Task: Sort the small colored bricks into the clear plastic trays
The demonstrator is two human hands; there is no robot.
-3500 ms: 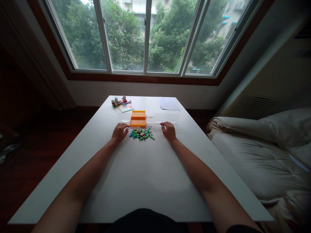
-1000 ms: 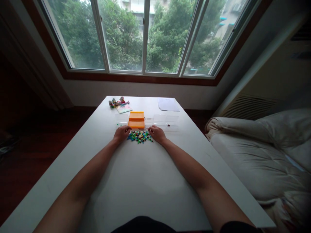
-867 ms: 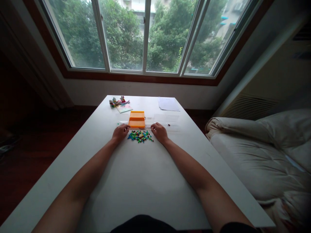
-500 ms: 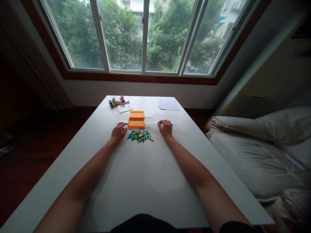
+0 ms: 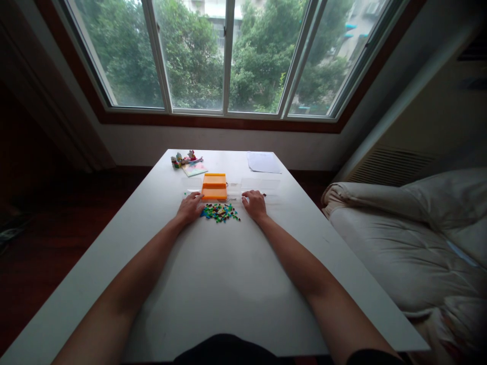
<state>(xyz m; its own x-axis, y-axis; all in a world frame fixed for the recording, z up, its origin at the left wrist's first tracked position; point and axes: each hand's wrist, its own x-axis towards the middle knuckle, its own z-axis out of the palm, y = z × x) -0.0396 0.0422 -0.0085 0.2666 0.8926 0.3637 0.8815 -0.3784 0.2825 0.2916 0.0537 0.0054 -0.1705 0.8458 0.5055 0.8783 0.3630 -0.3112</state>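
In the middle of the frame, the person's left hand [image 5: 190,207] is loosely curled at the left end of a pile of small coloured pieces [image 5: 220,213], its fingertips close to an orange case [image 5: 214,192]; whether they pinch a piece cannot be told. The right hand [image 5: 254,204] is half curled, palm down, to the right of the pile; nothing shows in it, though its fingertips are too small to be sure.

The pile lies between the hands, just below the open case. Flanking the case are a left clear tray [image 5: 191,182] with a green piece [image 5: 185,193] at its lower edge, and a right clear tray [image 5: 261,184] with a dark piece [image 5: 265,194]. With nearly everything in the pile, the work looks barely begun, most pieces being left.

Farther up the white counter [image 5: 228,284], toy figures [image 5: 186,159] and a card [image 5: 195,170] sit upper left of centre, papers [image 5: 264,162] upper right.
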